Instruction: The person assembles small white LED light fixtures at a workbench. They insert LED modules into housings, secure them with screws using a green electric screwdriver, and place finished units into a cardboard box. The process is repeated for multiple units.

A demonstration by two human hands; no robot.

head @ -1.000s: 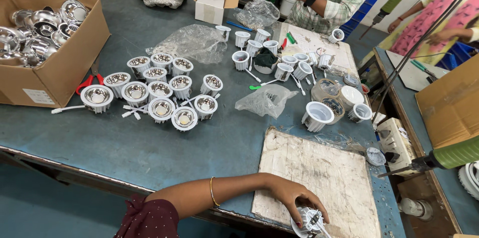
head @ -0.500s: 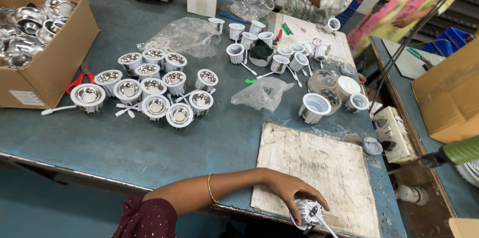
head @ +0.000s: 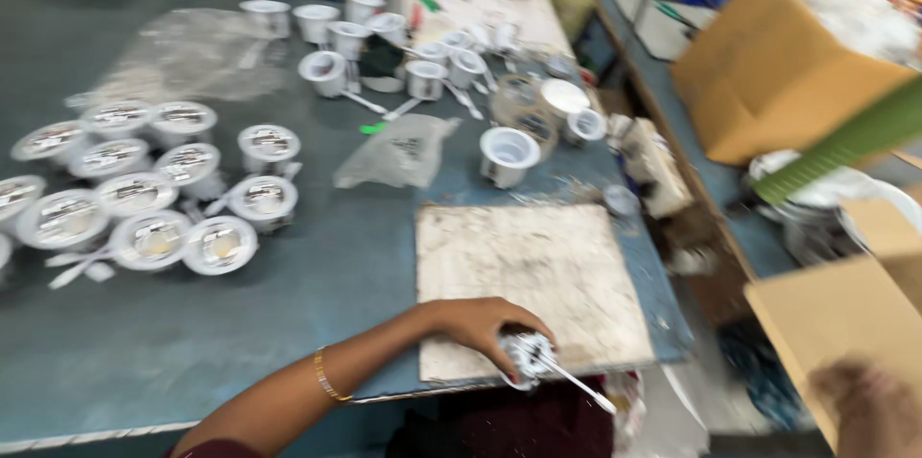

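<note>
Since the prior frame our view swung right; we note our left hand (head: 480, 324) fingers wrapped around a white lamp fitting (head: 526, 360) at the worn board's (head: 538, 276) edge; our right hand (head: 864, 410) is blurred, and we cannot tell its grip.

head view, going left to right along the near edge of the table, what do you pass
bangle → left hand → light fitting held in it → worn board under the hand → cardboard box → blurred right hand at the far right
</note>
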